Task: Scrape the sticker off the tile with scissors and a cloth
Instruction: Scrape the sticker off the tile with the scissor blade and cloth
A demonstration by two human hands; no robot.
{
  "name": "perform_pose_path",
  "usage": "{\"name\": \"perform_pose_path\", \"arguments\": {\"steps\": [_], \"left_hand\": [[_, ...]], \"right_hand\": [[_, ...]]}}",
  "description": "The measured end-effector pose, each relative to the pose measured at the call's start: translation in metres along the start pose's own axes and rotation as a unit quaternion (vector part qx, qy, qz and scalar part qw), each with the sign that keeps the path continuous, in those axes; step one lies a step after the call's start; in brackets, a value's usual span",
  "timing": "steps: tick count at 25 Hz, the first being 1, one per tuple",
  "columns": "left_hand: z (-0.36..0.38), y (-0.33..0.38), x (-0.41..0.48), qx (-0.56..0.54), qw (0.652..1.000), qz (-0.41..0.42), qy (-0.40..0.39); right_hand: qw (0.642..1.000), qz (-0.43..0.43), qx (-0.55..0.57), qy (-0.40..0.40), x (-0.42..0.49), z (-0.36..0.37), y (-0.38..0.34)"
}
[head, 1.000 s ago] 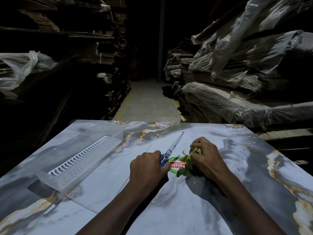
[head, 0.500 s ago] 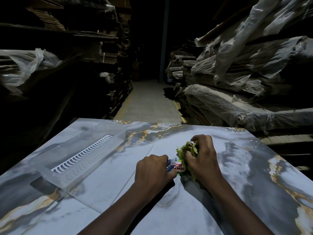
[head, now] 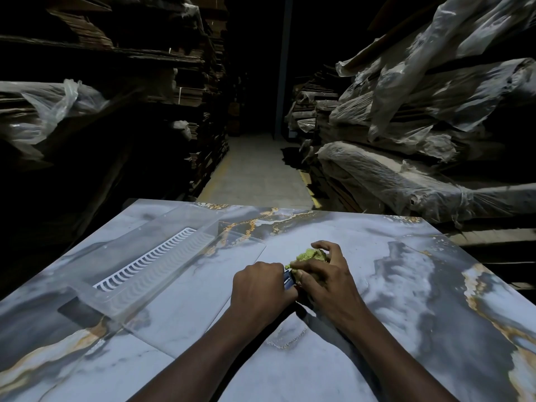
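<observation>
The big tile [head: 406,285] lay flat and filled the lower half of the view. It was gray and white like stone, with gold lines running through it.

Near the middle of the tile the two hands met. The left hand [head: 261,288] was closed in a fist around the blue handle of the scissors [head: 288,281]. The blades were hidden. The right hand [head: 327,281] was at 3 o'clock from the left one and touching it. Its fingers curled over the green cloth [head: 309,253] and pinched it down on the tile. A bit of cloth poked out at 12 o'clock from that hand. The sticker could not be seen.

At 9 to 10 o'clock from the hands a clear tray [head: 179,227] sat on the tile with a white slotted piece [head: 145,262] inside. A thin clear sheet [head: 203,285] lay flat between the tray and the hands.

The room was dark. A gray floor [head: 255,169] ran away at 12 o'clock, with a yellow line [head: 307,184] on its right side and a blue post [head: 282,68] at the far end. At 10 o'clock stood dark shelves [head: 162,71] of brown cardboard, with a plastic bag [head: 58,105] near them. At 2 o'clock were piles [head: 420,181] wrapped in dusty plastic.
</observation>
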State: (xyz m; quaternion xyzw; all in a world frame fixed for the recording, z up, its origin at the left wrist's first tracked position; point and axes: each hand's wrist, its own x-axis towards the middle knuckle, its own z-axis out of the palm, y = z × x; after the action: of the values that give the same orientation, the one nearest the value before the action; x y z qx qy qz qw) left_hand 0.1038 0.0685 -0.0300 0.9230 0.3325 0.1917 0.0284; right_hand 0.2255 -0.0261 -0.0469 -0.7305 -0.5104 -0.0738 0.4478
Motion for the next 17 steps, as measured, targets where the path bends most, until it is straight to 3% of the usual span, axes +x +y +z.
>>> {"name": "perform_pose_path", "arguments": {"steps": [5, 9, 17], "left_hand": [[-0.003, 0.0014, -0.0017, -0.013, 1.0, -0.012, 0.005], [-0.0042, 0.0025, -0.0019, 0.0, 1.0, 0.007, 0.014], [-0.0038, 0.0054, -0.0095, 0.036, 0.998, 0.039, 0.019]], "right_hand": [[0.999, -0.018, -0.027, -0.021, -0.0018, -0.0001, 0.0028], [0.997, -0.01, -0.079, 0.007, -0.0004, -0.002, 0.0022], [0.977, -0.109, -0.172, 0.068, -0.0019, -0.0009, 0.0003]]}}
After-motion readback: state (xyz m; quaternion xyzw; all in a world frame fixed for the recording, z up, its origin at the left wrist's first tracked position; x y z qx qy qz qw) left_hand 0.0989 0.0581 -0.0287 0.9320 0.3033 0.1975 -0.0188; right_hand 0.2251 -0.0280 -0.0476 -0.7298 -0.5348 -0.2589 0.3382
